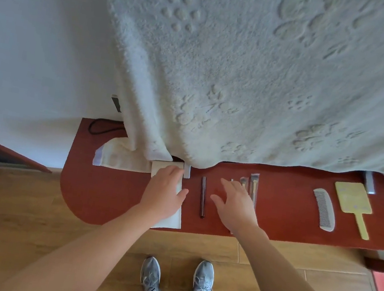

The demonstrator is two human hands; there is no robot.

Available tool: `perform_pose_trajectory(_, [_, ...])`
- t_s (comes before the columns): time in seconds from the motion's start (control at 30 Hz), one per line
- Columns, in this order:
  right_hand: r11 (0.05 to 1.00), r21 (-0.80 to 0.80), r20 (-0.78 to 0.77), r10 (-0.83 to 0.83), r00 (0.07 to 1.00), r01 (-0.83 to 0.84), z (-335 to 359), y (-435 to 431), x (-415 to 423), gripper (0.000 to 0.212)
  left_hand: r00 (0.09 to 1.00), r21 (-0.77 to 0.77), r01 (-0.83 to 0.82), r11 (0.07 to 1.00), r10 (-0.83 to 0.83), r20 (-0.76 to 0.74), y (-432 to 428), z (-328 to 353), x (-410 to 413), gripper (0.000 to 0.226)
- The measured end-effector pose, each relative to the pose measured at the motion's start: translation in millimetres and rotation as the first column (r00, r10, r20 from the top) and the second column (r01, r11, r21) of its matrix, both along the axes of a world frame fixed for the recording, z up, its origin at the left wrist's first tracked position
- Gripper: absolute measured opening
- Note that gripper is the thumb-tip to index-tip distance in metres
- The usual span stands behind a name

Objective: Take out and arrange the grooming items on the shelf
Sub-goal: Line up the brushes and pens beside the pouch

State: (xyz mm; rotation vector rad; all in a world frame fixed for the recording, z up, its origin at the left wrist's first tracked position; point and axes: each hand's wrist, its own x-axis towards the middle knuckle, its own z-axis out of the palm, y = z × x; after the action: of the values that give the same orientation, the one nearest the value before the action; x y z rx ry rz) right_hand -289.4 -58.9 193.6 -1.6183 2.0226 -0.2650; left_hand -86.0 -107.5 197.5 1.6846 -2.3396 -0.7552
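Head view: I see a red shelf (105, 194).
Left hand (164, 194): fingers straight, flat on white cloth (168, 220), front edge.
Right hand (234, 204): fingers spread, gripping nothing, above brushes (253, 182).
Pencil (203, 196): between hands.
Comb (324, 209), mirror (353, 202): right end.

glossy red shelf (106, 189) (fuzzy cloth towel (224, 74) above).

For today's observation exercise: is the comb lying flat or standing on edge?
Lying flat: the comb shows its full side on the red shelf.
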Motion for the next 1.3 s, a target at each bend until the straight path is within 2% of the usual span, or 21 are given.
perform_pose_trajectory(0.13, [0.997,-0.026,-0.037,-0.067,0.997,0.066,13,12,-7,0.06,0.997,-0.023,0.068,0.997,-0.069,-0.028,-6,5,-15,0.052])
perform_pose_trajectory(0.33, [0.988,-0.053,-0.087,-0.152,0.985,0.147,30,36,-26,0.055,0.98,-0.05,0.197,0.979,-0.196,0.021,-7,17,-39,0.054])
perform_pose_trajectory(0.47, [0.985,-0.085,-0.099,-0.159,0.982,0.151,37,49,-52,0.049,0.975,-0.055,0.221,0.974,-0.219,0.037,3,29,-65,0.054])
perform_pose_trajectory(0.7, [0.984,-0.061,-0.102,-0.171,0.98,0.166,42,74,-117,0.057,0.964,-0.048,0.256,0.965,-0.251,0.088,26,42,-136,0.056])
perform_pose_trajectory(0.83, [0.978,-0.051,-0.075,-0.208,0.975,0.205,49,89,-159,0.059,0.963,-0.05,0.266,0.963,-0.263,0.065,35,46,-178,0.056])
perform_pose_trajectory(1.0, [0.977,-0.074,-0.135,-0.209,0.969,0.201,63,102,-203,0.053,0.954,-0.062,0.3,0.952,-0.298,0.043,38,52,-219,0.055])
perform_pose_trajectory(1.3, [0.954,-0.051,-0.216,-0.3,0.929,0.296,73,109,-257,0.05,0.906,-0.083,0.422,0.903,-0.423,-0.002,26,51,-289,0.053])
